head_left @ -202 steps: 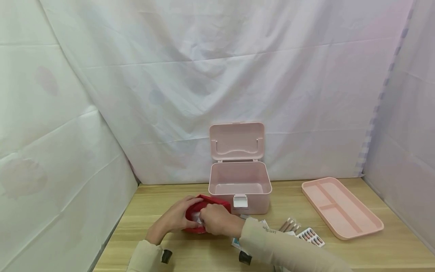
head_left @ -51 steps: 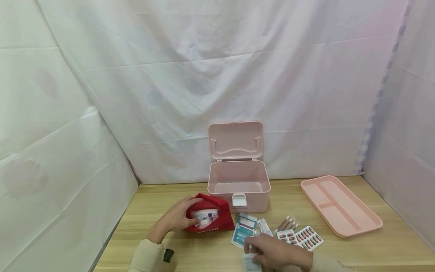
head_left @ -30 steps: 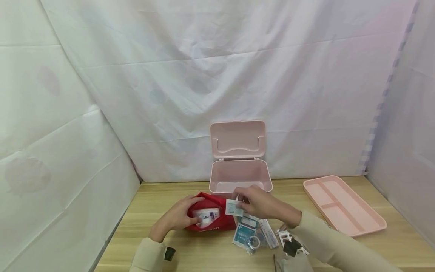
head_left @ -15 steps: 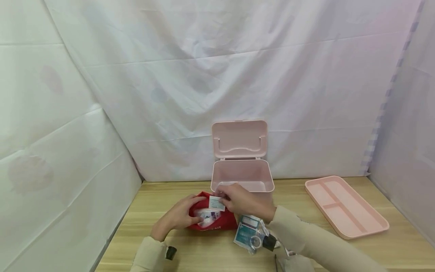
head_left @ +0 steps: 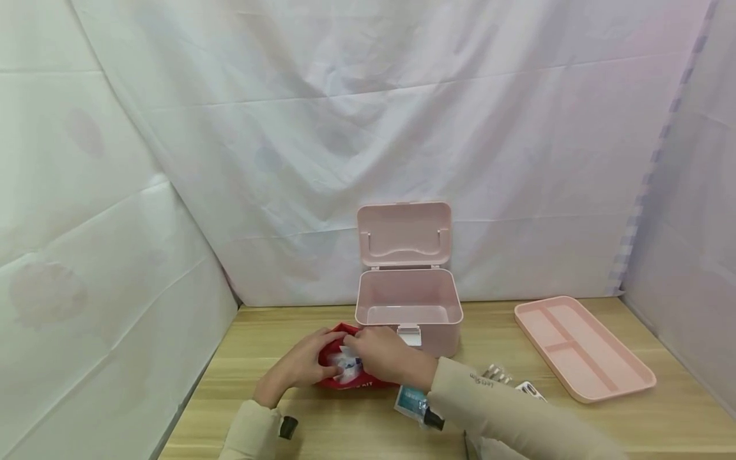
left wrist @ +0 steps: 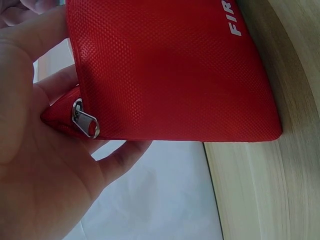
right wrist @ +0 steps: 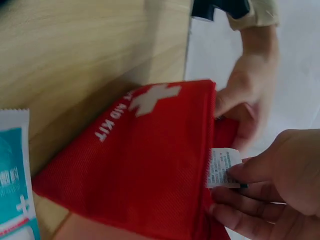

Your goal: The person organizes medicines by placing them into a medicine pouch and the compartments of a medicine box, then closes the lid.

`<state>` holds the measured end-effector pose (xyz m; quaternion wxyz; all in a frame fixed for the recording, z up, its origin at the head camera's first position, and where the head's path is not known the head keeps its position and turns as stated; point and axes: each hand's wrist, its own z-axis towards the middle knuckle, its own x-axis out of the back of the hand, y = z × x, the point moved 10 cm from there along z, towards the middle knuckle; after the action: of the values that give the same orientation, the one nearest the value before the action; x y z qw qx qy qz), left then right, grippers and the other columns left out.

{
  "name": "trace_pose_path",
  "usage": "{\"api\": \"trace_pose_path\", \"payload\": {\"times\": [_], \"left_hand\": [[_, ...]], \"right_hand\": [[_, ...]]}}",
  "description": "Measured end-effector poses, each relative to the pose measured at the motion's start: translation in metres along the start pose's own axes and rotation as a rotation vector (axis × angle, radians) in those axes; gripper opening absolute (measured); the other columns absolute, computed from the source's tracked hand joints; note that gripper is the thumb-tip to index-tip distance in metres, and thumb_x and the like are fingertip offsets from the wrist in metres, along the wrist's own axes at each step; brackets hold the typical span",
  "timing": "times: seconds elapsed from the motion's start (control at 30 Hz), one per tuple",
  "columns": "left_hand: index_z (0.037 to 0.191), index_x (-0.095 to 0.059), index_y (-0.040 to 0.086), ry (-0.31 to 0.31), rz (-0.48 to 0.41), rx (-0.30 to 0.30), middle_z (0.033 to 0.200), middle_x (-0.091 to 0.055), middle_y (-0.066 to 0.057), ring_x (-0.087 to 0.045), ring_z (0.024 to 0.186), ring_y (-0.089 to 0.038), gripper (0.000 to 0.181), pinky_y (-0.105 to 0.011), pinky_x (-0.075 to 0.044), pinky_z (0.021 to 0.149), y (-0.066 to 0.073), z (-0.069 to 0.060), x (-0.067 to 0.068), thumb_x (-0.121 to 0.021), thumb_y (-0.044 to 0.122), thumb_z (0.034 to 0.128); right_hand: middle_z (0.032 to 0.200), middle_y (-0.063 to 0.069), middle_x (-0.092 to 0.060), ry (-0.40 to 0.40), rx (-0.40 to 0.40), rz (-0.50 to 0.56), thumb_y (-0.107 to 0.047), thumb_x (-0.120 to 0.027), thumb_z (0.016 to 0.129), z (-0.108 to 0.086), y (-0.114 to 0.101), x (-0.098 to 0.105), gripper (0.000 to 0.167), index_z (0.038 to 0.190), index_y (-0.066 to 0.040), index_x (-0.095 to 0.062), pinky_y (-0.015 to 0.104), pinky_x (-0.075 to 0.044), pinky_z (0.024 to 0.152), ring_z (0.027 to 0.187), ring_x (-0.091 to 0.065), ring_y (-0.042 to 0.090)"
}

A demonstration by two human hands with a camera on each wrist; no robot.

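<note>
A red first aid pouch (right wrist: pixel 155 165), marked with a white cross, stands on the table with its mouth spread and its zip pull (left wrist: pixel 86 122) showing. My left hand (head_left: pixel 305 364) holds the pouch's edge at the left, thumb on one side of the mouth and fingers on the other. At the opening, my right hand (head_left: pixel 382 358) pinches a small white printed packet (right wrist: pixel 222 167) between thumb and fingers. The packet's lower part is hidden behind the pouch wall. White and clear wrapped contents (head_left: pixel 347 367) show inside the pouch.
Behind the pouch stands a pink box (head_left: pixel 439 342) with its lid raised. A pink divided tray (head_left: pixel 583 361) lies at the right. Teal packet (head_left: pixel 411 401), brown-and-white swabs (head_left: pixel 496 372) and a capsule blister pack (head_left: pixel 530 390) lie partly under the right forearm.
My right hand picked up the small white packet near the table's front, carried it up and left, and now has it in the pouch's mouth. My left hand stays on the pouch.
</note>
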<state>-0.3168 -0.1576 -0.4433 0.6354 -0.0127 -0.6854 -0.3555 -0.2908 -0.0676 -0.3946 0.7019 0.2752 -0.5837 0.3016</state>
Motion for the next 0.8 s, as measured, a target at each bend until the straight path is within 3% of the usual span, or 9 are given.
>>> {"api": "trace_pose_path", "payload": {"times": [0.17,0.3,0.43,0.63,0.8], "left_hand": [[0.139,-0.056,0.014,0.002,-0.003,-0.002,0.137,-0.055,-0.011,-0.056,0.118,-0.03,0.064,-0.053,-0.049,0.099,0.001,-0.001,0.0,-0.08,0.023,0.0805],[0.14,-0.055,0.014,0.004,-0.007,-0.011,0.136,-0.055,-0.012,-0.056,0.117,-0.03,0.064,-0.053,-0.049,0.098,0.003,0.0,0.0,-0.079,0.022,0.0814],[0.14,-0.055,0.012,0.005,-0.001,-0.009,0.137,-0.054,-0.014,-0.056,0.118,-0.032,0.064,-0.054,-0.049,0.098,0.003,0.001,0.0,-0.079,0.02,0.0813],[0.14,-0.054,0.01,0.005,0.0,0.002,0.142,-0.05,-0.018,-0.055,0.122,-0.035,0.065,-0.055,-0.047,0.099,0.003,0.0,0.0,-0.079,0.02,0.0812],[0.14,-0.054,0.01,0.006,-0.001,0.004,0.142,-0.05,-0.019,-0.055,0.122,-0.035,0.066,-0.056,-0.047,0.1,0.002,0.0,0.0,-0.08,0.021,0.0806]], "right_hand": [[0.091,-0.002,-0.073,0.04,0.054,-0.16,-0.027,-0.077,0.085,0.0,-0.011,-0.006,0.025,0.108,-0.019,-0.071,0.027,-0.057,0.075,0.078,-0.068,0.012],[0.091,-0.004,-0.073,0.018,0.048,-0.234,-0.032,-0.08,0.082,-0.001,-0.013,-0.014,0.029,0.107,-0.022,-0.07,0.028,-0.054,0.076,0.081,-0.067,0.012],[0.097,-0.005,-0.074,-0.019,0.044,-0.273,-0.038,-0.084,0.076,-0.001,-0.014,-0.023,0.04,0.111,-0.023,-0.072,0.029,-0.05,0.081,0.091,-0.067,0.011],[0.099,-0.007,-0.072,-0.032,0.049,-0.336,-0.041,-0.081,0.079,-0.003,-0.017,-0.025,0.027,0.1,-0.025,-0.076,0.026,-0.045,0.077,0.089,-0.061,0.012],[0.102,-0.005,-0.068,-0.076,0.055,-0.317,-0.042,-0.08,0.079,-0.004,-0.015,-0.027,0.027,0.098,-0.022,-0.076,0.026,-0.043,0.08,0.092,-0.054,0.014]]}}
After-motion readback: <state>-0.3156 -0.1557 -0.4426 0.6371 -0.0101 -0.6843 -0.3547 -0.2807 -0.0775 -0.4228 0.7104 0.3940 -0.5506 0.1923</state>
